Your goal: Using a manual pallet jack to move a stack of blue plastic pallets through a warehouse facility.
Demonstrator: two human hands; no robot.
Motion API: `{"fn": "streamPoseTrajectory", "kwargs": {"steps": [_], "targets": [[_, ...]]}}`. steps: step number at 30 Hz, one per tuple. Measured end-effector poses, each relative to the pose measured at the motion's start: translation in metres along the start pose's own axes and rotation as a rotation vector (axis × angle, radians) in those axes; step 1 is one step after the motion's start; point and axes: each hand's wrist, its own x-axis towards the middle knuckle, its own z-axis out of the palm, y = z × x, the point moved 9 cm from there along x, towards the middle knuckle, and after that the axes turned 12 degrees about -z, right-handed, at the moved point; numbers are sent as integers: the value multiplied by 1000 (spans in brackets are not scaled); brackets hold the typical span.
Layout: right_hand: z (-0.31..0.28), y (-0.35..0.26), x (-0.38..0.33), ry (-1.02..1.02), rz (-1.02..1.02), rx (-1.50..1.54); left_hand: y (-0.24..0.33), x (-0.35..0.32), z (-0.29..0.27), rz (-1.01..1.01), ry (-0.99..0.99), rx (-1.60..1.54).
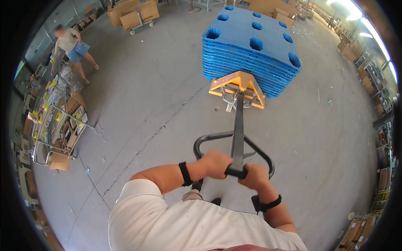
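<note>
Hand pallet truck [245, 79], yellow: straight ahead of my left grip [215, 164] and right grip [254, 176], both clamped on its black handle [235, 171], about equally near. Tiller [238, 129]: long axis running away from me, toward stacked blue plastic pallets [251, 57].

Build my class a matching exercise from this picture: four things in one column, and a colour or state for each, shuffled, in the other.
Column 1
1. Pallets
2. Jack body
3. Left hand and right hand
4. Wristbands

Column 2
A. Closed on a black handle
B. Black, one worn on each arm
C. Blue, in a stack
D. Yellow-orange

Right pairs: 1-C; 2-D; 3-A; 4-B
</note>
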Motion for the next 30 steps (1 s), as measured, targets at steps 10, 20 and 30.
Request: {"fn": "streamPoseTrajectory", "kwargs": {"steps": [10,20,30], "targets": [[227,7,-87,-453,114,105,-15,-26,226,18,-230,-70],[8,-14,-61,46,106,-82,35,-37,22,91,5,-77],[256,9,-116,-452,198,2,-5,-47,240,46,-144,-118]]}}
